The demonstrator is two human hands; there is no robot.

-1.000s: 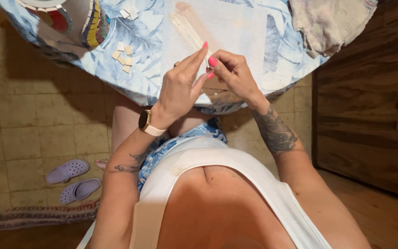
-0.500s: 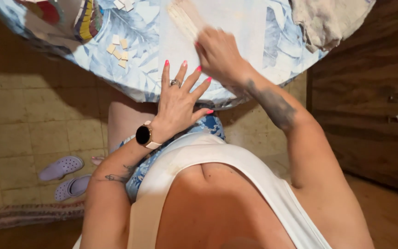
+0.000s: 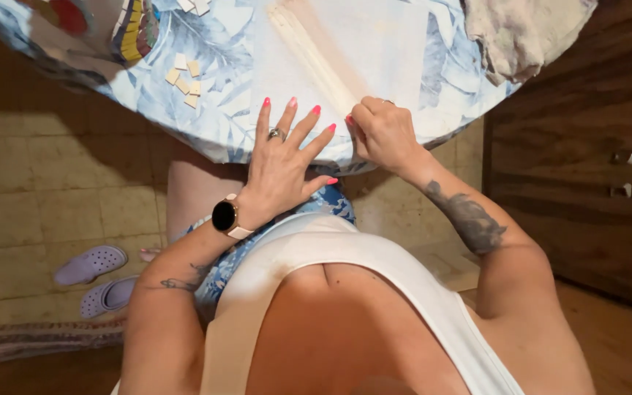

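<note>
Centre frame: left hand (image 3: 283,164) rests flat and spread, holding nothing, at the table (image 3: 433,80) edge. Right hand (image 3: 382,135) pinches the near end of a pale strip (image 3: 316,58). Pulling hard could likely tear it or drag the tiles (image 3: 184,79).

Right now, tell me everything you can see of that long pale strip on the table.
The long pale strip looks cream-coloured, flat and narrow, perhaps plastic or card. It lies slanted across a white sheet on the blue leaf-print tablecloth. Its far end runs toward the picture's top edge. Its near end meets the closed fingers of the right hand. The left hand rests spread beside it, apart.
</note>
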